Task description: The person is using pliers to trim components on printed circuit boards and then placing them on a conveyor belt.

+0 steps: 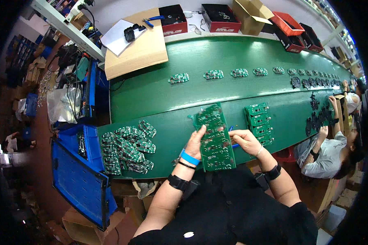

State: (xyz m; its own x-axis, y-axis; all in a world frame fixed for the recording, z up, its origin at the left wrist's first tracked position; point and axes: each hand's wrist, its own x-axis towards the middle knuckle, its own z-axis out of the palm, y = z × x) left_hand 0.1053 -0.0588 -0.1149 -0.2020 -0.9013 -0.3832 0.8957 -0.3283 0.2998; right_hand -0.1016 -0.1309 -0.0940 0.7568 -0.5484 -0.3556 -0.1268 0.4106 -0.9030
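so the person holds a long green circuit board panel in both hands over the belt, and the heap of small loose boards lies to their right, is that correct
Not quite: the heap of small boards lies to the person's left, beside the blue crate. The head view shows it. The left hand and right hand do hold the long green panel over the belt.

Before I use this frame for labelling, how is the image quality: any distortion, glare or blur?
Head view: strong fisheye bends the green conveyor belt into an arc, with black vignette at the corners; overhead light leaves a pale sheen along the belt's far part; the large green circuit board panel between left hand and right hand is fairly sharp, while things near the rim look small and soft.
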